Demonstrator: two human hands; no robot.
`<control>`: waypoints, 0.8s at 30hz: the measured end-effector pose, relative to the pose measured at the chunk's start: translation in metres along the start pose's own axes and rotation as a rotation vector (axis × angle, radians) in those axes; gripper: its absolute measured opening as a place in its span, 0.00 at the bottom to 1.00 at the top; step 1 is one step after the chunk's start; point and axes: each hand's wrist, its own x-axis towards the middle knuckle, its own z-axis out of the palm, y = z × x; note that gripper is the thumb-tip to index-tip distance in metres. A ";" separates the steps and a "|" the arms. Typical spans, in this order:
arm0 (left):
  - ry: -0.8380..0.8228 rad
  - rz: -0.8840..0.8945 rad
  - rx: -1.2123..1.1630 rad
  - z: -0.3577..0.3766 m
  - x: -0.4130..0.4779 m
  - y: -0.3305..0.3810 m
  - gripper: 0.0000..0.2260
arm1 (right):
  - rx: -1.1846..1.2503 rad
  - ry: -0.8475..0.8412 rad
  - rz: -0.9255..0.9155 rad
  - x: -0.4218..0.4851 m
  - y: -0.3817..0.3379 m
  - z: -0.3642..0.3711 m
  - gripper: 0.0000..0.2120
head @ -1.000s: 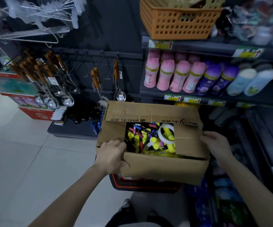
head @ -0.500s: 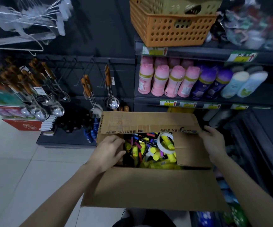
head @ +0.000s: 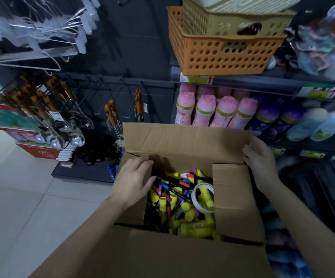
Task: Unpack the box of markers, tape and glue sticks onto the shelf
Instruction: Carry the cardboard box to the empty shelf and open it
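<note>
A brown cardboard box [head: 184, 137] sits in front of me with its flaps folded outward. Inside lie several yellow glue sticks [head: 192, 227], coloured markers [head: 168, 187] and a white roll of tape [head: 197, 194]. My left hand [head: 134, 177] rests with straight fingers on the left inner flap, fingertips over the markers. My right hand [head: 261, 163] presses flat against the far flap's right corner. The right inner flap [head: 233, 199] covers part of the contents.
A dark shelf unit [head: 263, 83] stands behind the box, holding pink bottles [head: 218, 111], purple bottles and pale ones. Stacked orange and beige baskets [head: 222, 47] sit on the shelf above. Ladles and utensils [head: 62, 125] hang on hooks at left. Tiled floor [head: 12, 197] lies to the left.
The far flap has swung up and back. My left hand moved further over the opening, and my right hand followed the far flap's right corner. The box now looks nearer and larger.
</note>
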 end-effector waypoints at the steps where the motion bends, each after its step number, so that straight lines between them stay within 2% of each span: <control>1: -0.053 -0.032 0.030 0.003 0.005 -0.001 0.25 | -0.177 -0.044 -0.032 0.008 0.007 0.001 0.24; 5: -0.290 -0.171 0.159 0.020 0.016 0.000 0.35 | -0.956 -0.217 -0.205 0.023 0.032 0.006 0.29; 7: -0.353 -0.226 0.220 0.026 0.016 0.001 0.37 | -1.185 -0.277 -0.282 0.026 0.045 0.010 0.33; 9: -0.368 -0.243 0.276 0.031 0.014 0.000 0.39 | -1.346 -0.323 -0.247 0.029 0.055 0.014 0.35; 14: -0.440 -0.286 0.390 0.039 0.012 0.004 0.45 | -1.426 -0.310 -0.300 0.033 0.058 0.022 0.33; 16: -0.471 -0.306 0.432 0.042 0.010 0.008 0.47 | -1.415 -0.307 -0.267 0.032 0.058 0.023 0.35; 20: -0.499 -0.253 0.485 0.042 0.003 0.011 0.46 | -1.378 -0.294 -0.206 0.011 0.055 0.024 0.43; 24: -0.509 -0.206 0.461 0.033 0.001 0.017 0.42 | -1.393 -0.330 -0.218 -0.027 0.056 0.027 0.46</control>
